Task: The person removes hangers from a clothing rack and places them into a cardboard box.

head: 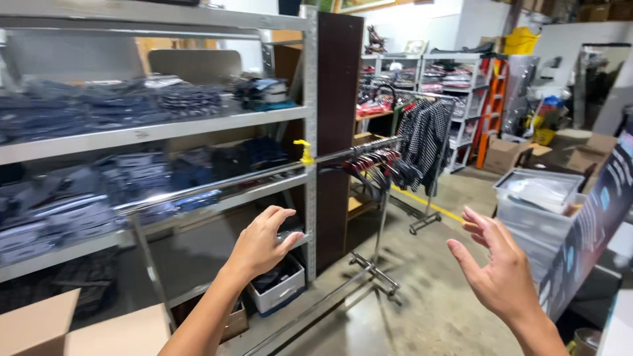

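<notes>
My left hand [260, 242] is raised with its fingers apart and holds nothing. It hovers just below the chrome top bar of a rolling garment rack [217, 184], close to it but apart from it. My right hand [498, 264] is also up, palm turned inward, fingers spread and empty, off to the right of the rack. Several dark hangers [376, 161] bunch at the far end of the bar. A yellow clip [304, 151] sticks up near the shelf post.
Grey metal shelving [165, 128] with folded dark garments fills the left. Cardboard boxes [39, 323] sit bottom left, a white bin [280, 287] under the shelf. Clear plastic tubs [537, 198] stand right; another rack with striped clothes [425, 138] stands behind.
</notes>
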